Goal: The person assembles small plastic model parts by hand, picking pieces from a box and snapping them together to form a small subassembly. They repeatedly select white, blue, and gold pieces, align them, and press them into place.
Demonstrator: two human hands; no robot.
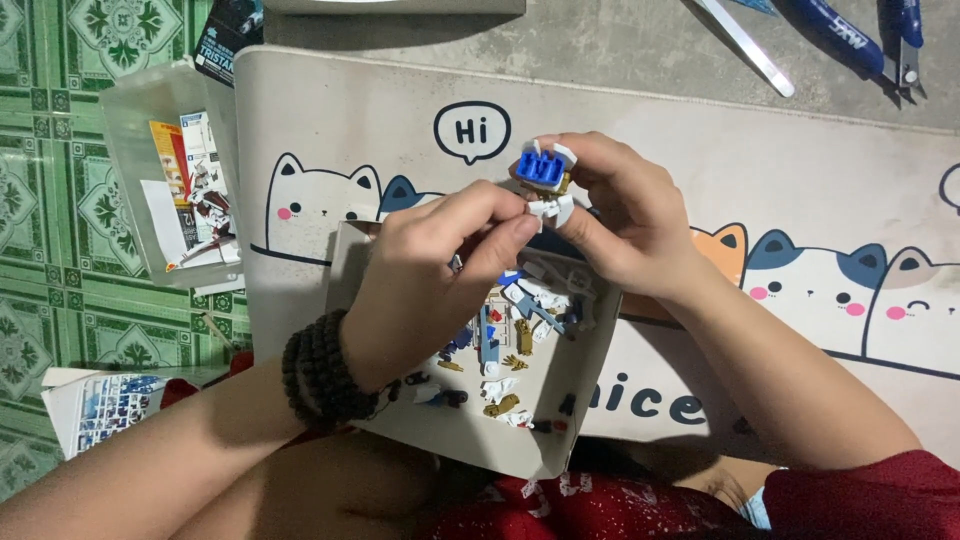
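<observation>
Two hands meet on one small piece here. Your right hand (620, 215) pinches a small blue, white and gold model assembly (545, 178) between thumb and fingertips, holding it up over the far edge of the shallow cardboard tray (590, 370). Your left hand (430, 290), with a dark bead bracelet (325, 370) at the wrist, has its thumb and forefinger pressed together on a thin white part at the assembly's near side.

The white part looks slender, so a hard or skewed push could bend it or snap its peg, I judge. If either pinch slips, the assembly could drop among the loose pieces (505, 345) in the tray, white, blue and gold like itself, and a small part would be hard to pick out again. Worse, it could bounce past the tray's far rim onto the cat-printed mat (700, 150) or the green tiled floor (50, 240) at the left.

The tray seems to rest on your lap, so a shift of your legs might tip it and spill the lot. Your left forearm hangs over the tray's left wall and could nudge it. The clear plastic box (150, 130) far left and the blue-handled nippers (880, 45) far right lie well apart.
</observation>
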